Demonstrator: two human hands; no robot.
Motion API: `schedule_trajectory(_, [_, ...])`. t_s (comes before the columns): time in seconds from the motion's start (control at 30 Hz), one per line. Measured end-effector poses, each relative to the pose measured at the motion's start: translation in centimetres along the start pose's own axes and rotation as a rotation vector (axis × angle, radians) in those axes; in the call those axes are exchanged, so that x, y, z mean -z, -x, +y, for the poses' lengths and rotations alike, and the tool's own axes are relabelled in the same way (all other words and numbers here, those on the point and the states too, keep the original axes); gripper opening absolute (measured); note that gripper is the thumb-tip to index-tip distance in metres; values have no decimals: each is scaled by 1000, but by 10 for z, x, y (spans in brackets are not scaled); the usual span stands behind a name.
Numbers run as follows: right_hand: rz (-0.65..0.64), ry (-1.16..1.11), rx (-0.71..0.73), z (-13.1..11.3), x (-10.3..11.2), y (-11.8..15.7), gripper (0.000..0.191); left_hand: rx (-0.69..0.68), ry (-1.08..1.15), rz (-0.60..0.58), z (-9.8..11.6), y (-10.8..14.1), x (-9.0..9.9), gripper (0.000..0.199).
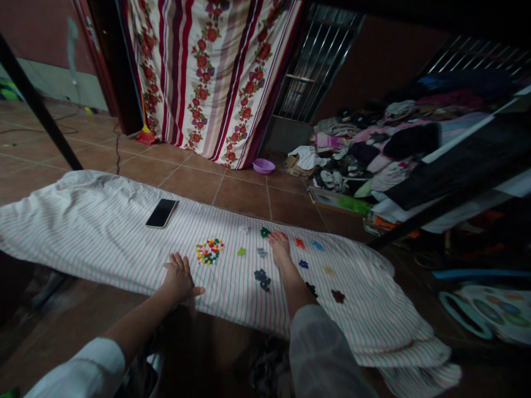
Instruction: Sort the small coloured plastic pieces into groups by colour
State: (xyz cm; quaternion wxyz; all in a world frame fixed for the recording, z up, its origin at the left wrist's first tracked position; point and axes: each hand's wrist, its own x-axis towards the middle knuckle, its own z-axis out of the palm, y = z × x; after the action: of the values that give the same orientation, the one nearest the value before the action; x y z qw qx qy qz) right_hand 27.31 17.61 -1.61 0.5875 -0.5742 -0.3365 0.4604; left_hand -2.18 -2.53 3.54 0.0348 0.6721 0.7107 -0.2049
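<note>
Left hand [181, 276] spread, right hand [279, 246], grip unclear, beside small dark-green pieces [264, 232]; single-colour clusters [261, 279] lie separated, one red-yellow-green heap [211, 256] mixed.

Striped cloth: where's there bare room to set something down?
The striped cloth has bare patches left of the phone and right of the dark red cluster. It's crowded around the right hand, with the dark green cluster, light gray cluster and orange cluster nearby.

Passable cloth [188, 221] lies between phone [161, 213] and multicoloured pieces [210, 251]; rightward, small clusters [261, 276] (dark grey, orange, blue) obstruct
</note>
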Motion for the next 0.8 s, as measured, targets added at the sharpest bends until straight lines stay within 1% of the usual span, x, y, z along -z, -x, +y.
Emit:
schedule_trajectory(0.17, [26,54,28,2,-1,11,26,5,-7,-21,0,2,4,106])
schedule_trajectory(0.27, [-13,113,67,5,-7,23,22,3,2,-15,-1,4,7,107])
schedule_trajectory(0.43, [-141,263,132,7,-25,49,27,15,4,-30,-1,4,6,108])
schedule_trajectory(0.53, [-259,299,185,6,-41,67,29,20,3,-37,-1,2,4,109])
schedule_trajectory(0.63, [-367,370,201,7,-59,85,29,15,8,-31,-1,2,3,109])
schedule_trajectory(0.73, [-460,503,280,10,-76,99,27,12,24,-21,-1,4,6,107])
schedule_trajectory(0.8, [-501,588,349,12,-86,106,26,16,41,-17,-1,5,8,106])
